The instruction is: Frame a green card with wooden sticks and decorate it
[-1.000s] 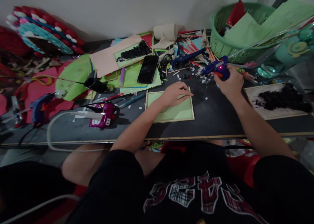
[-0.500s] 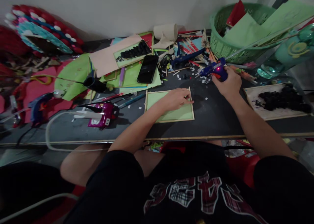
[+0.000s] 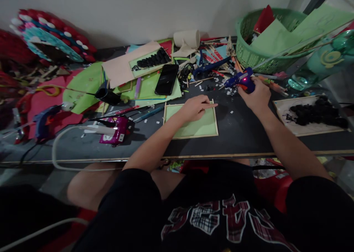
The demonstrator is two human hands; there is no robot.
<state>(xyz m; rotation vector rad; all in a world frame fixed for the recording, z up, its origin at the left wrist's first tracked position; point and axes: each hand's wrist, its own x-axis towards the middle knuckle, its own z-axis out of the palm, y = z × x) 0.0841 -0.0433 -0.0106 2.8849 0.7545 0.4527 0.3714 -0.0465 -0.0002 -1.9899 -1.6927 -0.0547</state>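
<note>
My left hand [image 3: 197, 108] rests over a light green card [image 3: 193, 129] edged with thin pale wooden strips. Its index finger stretches across the frame's upper right edge, while the other fingers are partly curled; I see nothing held in it. My right hand [image 3: 257, 93] is wrapped round the handle of a blue glue gun [image 3: 243, 79], which has a red light lit. The gun's nozzle points left, just above small scraps on the dark table. To the right of that hand lies another framed panel [image 3: 284, 114] bearing rounded black pieces.
At the back stand a green basket [image 3: 249, 53] with paper and a teal bottle [image 3: 312, 66]. A black phone [image 3: 166, 79] lies on papers. On the left are a purple power socket [image 3: 117, 130], a corded second glue gun [image 3: 42, 126] and a black cup [image 3: 106, 95].
My left hand has shifted slightly upward along the frame's right edge, its index finger now straighter. The right hand and glue gun have hardly moved.
</note>
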